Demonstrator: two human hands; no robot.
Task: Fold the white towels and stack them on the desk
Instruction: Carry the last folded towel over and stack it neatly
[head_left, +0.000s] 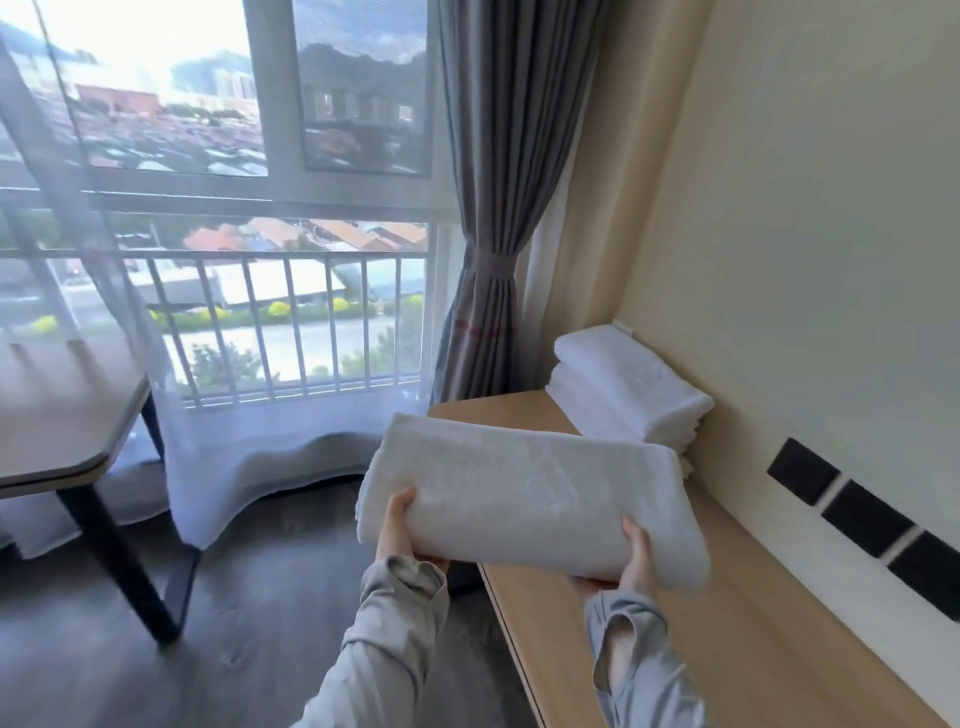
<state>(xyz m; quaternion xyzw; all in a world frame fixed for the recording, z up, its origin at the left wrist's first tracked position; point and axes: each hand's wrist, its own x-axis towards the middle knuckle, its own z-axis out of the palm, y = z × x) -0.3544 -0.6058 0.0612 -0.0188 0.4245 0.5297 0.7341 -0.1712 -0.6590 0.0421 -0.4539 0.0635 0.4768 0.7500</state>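
A folded white towel (524, 499) is held in the air over the near-left part of the light wooden desk (727, 623). My left hand (397, 530) grips its near left edge, thumb on top and fingers underneath. My right hand (631, 558) grips its near right edge the same way. Beyond it, a stack of folded white towels (623, 389) lies on the far end of the desk against the wall. The held towel hides the stack's lower front.
Three black wall panels (862, 509) sit on the wall to the right, just above the desk. A tied grey curtain (488, 234) and a sheer white curtain (249, 441) hang by the window. A dark-legged table (67, 441) stands at left on wooden flooring.
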